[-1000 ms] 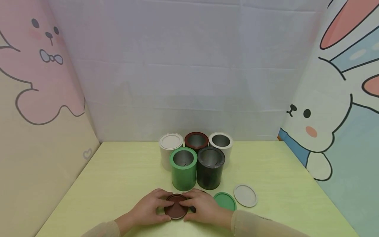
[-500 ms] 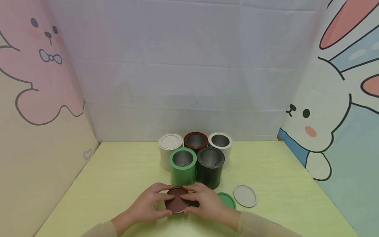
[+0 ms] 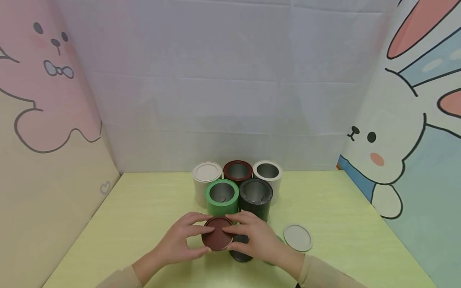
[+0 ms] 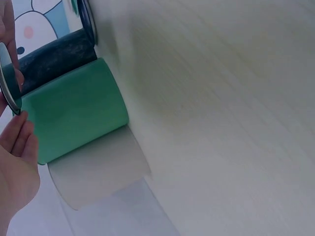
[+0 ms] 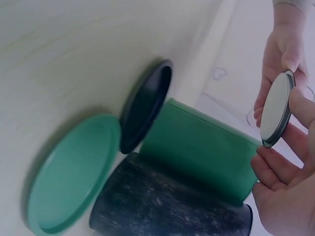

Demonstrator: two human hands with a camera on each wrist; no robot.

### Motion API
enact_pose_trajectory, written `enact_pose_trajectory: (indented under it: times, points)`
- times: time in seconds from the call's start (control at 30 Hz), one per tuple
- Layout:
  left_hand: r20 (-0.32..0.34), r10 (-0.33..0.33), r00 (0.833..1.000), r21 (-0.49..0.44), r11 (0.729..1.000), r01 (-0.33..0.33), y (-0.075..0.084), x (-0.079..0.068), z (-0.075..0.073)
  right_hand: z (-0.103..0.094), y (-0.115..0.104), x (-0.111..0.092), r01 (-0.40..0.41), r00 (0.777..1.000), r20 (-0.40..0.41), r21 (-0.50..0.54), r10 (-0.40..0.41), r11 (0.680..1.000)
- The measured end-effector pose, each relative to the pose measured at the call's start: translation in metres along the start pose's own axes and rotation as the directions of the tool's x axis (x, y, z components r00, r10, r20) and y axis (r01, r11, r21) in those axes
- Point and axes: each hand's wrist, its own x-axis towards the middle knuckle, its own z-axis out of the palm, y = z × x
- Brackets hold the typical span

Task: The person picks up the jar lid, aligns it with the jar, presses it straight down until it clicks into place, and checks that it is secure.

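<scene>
A dark red-brown round lid (image 3: pixel 217 237) is held up off the table between both hands, in front of the green can (image 3: pixel 221 210). My left hand (image 3: pixel 185 236) grips its left edge with thumb and fingers; my right hand (image 3: pixel 253 236) grips the right edge. The right wrist view shows the pale underside of the lid (image 5: pixel 275 109), raised to about the height of the cans. Under my right hand lies a black lid (image 3: pixel 240 256) on the table. A green lid (image 5: pixel 74 172) lies beside it, mostly hidden by the right hand in the head view.
The black can (image 3: pixel 256 202) stands next to the green one. Behind them are a closed white can (image 3: pixel 206 186), an open dark red can (image 3: pixel 238 163) and an open white can (image 3: pixel 275 186). A white lid (image 3: pixel 298 237) lies right of my right hand.
Both hands have lifted the dark red lid and moved it forward, toward the green can. The black lid beneath has come into fuller view, while the right arm now covers most of the green lid.
</scene>
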Motion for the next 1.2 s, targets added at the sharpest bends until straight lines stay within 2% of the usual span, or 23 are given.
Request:
enact_pose_trajectory:
  times: [0.37, 0.73, 1.07, 1.2]
  points:
    - [-0.101, 0.066, 0.993, -0.001, 0.998, -0.066, 0.008, 0.021, -0.006, -0.020, 0.005, 0.007, 0.090, 0.992, -0.093, 0.044, -0.086, 0.995]
    - [-0.176, 0.059, 0.983, 0.009, 0.998, -0.059, 0.012, 0.042, -0.001, -0.031, 0.013, 0.007, 0.102, 0.979, -0.183, 0.060, -0.089, 0.993]
    - [-0.181, 0.028, 0.983, 0.018, 1.000, -0.025, 0.006, 0.067, 0.002, -0.045, 0.026, 0.012, 0.070, 0.972, -0.227, 0.036, -0.060, 0.997]
    - [-0.162, -0.013, 0.987, 0.004, 1.000, 0.013, 0.001, 0.077, 0.003, -0.051, 0.035, 0.017, 0.065, 0.973, -0.223, 0.032, -0.057, 0.997]
